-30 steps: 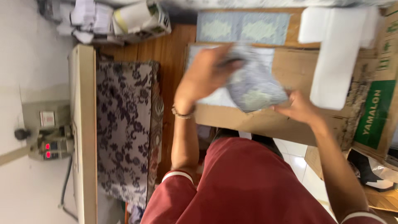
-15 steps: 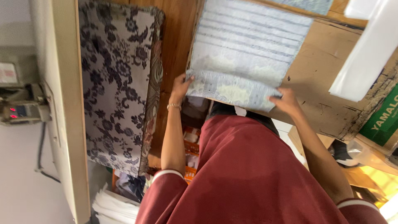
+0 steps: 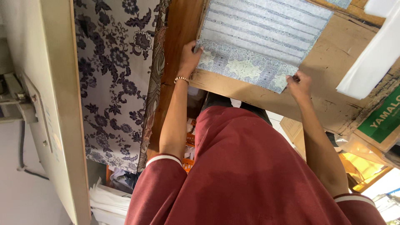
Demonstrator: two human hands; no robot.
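A pale blue and white patterned cloth (image 3: 260, 39) lies spread flat on a brown cardboard sheet (image 3: 333, 79) on the work table. My left hand (image 3: 189, 58), with a bead bracelet at the wrist, pinches the cloth's near left corner. My right hand (image 3: 299, 83) grips the near right corner. Both arms reach out from my dark red shirt (image 3: 246, 175) toward the near edge of the cloth.
A dark floral fabric (image 3: 114, 79) hangs over the wooden table edge (image 3: 175, 29) at left. A cream sewing machine table (image 3: 56, 108) stands further left. White sheets (image 3: 371, 62) and a green printed carton (image 3: 381, 118) sit at right. Paper stacks (image 3: 108, 202) lie on the floor.
A second ago both hands held the cloth bunched above the cardboard; it is now laid out flat, hands at its near corners. The camera has tilted down and closer.
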